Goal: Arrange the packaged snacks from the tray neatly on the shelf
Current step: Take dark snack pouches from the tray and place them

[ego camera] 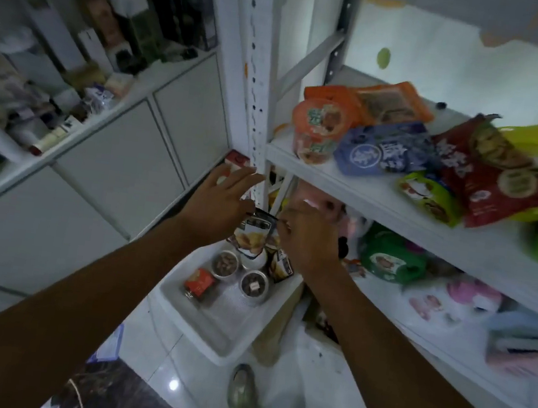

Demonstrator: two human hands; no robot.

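Observation:
My right hand (307,243) pinches the top corner of a black-and-white snack pouch (253,236), which hangs above the white tray (210,329) on the floor. My left hand (224,198) is beside the pouch's top left edge, fingers straight and spread. Whether it touches the pouch is unclear. In the tray lie a red packet (199,283), two round tubs (225,263) and another dark pouch (281,267). The white shelf (348,188) to the right carries an orange noodle cup (318,128), a blue pouch (377,149), a red bag (491,171) and a green packet (429,197).
The shelf's perforated white post (255,116) stands just above my left hand. A lower shelf holds a green bag (387,257) and pink items (474,296). A white cabinet (96,153) with cluttered bottles is on the left. My shoe (243,392) is on the tiled floor.

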